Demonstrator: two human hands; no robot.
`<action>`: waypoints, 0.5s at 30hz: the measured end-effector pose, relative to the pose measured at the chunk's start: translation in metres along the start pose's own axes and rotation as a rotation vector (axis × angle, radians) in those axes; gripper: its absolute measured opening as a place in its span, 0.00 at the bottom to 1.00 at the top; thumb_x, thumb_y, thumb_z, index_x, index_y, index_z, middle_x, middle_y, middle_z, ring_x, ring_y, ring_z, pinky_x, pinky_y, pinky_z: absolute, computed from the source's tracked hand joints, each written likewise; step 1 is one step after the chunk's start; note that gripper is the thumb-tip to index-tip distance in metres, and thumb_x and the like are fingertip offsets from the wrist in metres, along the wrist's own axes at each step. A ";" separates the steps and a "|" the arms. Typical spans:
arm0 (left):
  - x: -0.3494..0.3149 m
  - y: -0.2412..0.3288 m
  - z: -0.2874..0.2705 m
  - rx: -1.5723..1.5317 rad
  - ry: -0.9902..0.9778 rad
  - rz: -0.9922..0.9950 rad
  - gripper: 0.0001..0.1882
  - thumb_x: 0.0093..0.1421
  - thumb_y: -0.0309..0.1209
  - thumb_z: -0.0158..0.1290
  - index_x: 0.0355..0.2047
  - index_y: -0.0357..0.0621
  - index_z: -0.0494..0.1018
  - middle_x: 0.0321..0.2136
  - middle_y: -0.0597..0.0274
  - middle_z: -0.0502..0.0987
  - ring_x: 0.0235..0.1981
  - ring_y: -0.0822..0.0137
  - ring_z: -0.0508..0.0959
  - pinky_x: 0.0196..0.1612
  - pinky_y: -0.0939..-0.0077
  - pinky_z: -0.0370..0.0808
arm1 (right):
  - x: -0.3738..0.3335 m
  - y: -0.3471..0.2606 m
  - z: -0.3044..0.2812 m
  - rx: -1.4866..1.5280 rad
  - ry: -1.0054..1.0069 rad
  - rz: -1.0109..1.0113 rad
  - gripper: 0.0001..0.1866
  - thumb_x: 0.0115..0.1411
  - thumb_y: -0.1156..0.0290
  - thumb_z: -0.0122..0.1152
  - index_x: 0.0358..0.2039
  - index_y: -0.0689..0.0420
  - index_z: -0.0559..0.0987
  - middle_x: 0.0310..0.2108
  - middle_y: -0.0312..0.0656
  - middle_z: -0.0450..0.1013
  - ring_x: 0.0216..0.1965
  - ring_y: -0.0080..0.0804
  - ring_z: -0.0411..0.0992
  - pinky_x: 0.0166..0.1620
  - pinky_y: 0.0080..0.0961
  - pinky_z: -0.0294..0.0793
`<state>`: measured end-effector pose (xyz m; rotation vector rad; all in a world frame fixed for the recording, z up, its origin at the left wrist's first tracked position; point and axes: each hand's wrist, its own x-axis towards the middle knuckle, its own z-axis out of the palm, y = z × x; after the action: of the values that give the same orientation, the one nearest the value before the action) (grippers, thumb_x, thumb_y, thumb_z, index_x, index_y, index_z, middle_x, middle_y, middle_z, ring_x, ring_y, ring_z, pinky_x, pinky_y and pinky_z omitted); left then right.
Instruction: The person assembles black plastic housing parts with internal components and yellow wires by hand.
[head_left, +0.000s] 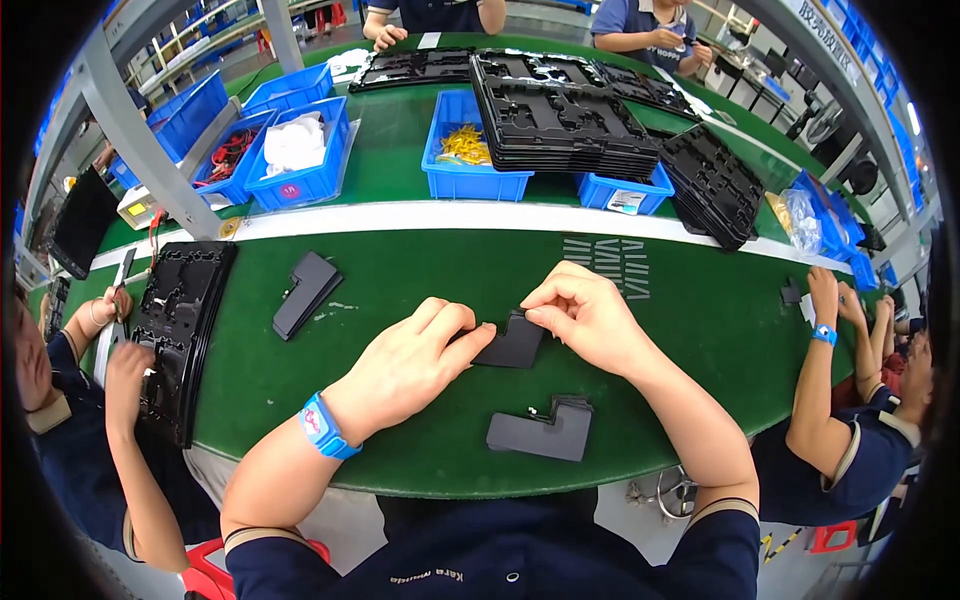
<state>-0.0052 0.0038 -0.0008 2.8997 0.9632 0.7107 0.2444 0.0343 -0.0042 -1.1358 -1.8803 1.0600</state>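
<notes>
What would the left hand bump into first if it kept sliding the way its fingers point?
Probably the right hand: the left hand points rightward across the flat black part both hands pinch, so that part, already touched, lies between them.

Both hands' fingers (470, 335) cover the black flat part's (512, 345) edges, and its small details blur.

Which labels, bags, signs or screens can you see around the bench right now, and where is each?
Round pink sticker: front wall of the blue bin of white material, far left.
White label with dark print: front of the low blue bin under the black tray stack.
Clear plastic bag: far right, crumpled.
Dark screen: far left edge, blank.
White overhead sign: top right, blue characters.
</notes>
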 end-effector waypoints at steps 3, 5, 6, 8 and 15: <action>0.000 0.000 0.002 0.015 0.020 0.019 0.28 0.44 0.24 0.66 0.48 0.43 0.75 0.40 0.60 0.71 0.41 0.59 0.73 0.39 0.69 0.77 | -0.002 -0.007 0.001 -0.037 0.006 0.002 0.04 0.58 0.80 0.65 0.34 0.60 0.82 0.31 0.33 0.71 0.27 0.16 0.69 0.31 0.17 0.69; 0.000 -0.001 0.003 0.018 0.020 0.020 0.27 0.44 0.24 0.66 0.48 0.43 0.75 0.40 0.60 0.71 0.41 0.59 0.74 0.39 0.69 0.77 | -0.002 -0.010 0.000 -0.097 -0.004 -0.010 0.04 0.58 0.80 0.66 0.35 0.60 0.83 0.31 0.33 0.71 0.27 0.17 0.69 0.31 0.18 0.70; 0.000 -0.002 0.004 0.021 0.020 0.021 0.27 0.44 0.24 0.65 0.48 0.43 0.75 0.40 0.60 0.71 0.41 0.60 0.74 0.40 0.69 0.77 | -0.002 -0.011 0.000 -0.099 -0.005 -0.009 0.04 0.58 0.80 0.66 0.35 0.60 0.83 0.31 0.33 0.71 0.27 0.17 0.69 0.31 0.18 0.70; 0.000 -0.002 0.004 0.025 0.027 0.023 0.27 0.44 0.24 0.65 0.48 0.43 0.75 0.40 0.60 0.71 0.41 0.60 0.74 0.39 0.69 0.77 | -0.003 -0.012 0.002 -0.081 0.009 0.012 0.05 0.58 0.79 0.66 0.36 0.60 0.83 0.30 0.34 0.72 0.27 0.17 0.69 0.31 0.18 0.70; 0.001 -0.002 0.005 0.028 0.039 0.033 0.27 0.44 0.24 0.65 0.48 0.43 0.76 0.39 0.60 0.71 0.41 0.60 0.74 0.38 0.70 0.77 | -0.004 -0.016 0.001 -0.121 0.017 0.058 0.05 0.58 0.79 0.66 0.36 0.60 0.84 0.30 0.34 0.72 0.28 0.17 0.70 0.32 0.18 0.71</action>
<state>-0.0036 0.0067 -0.0055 2.9435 0.9387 0.7652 0.2393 0.0261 0.0091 -1.2709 -1.9304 0.9754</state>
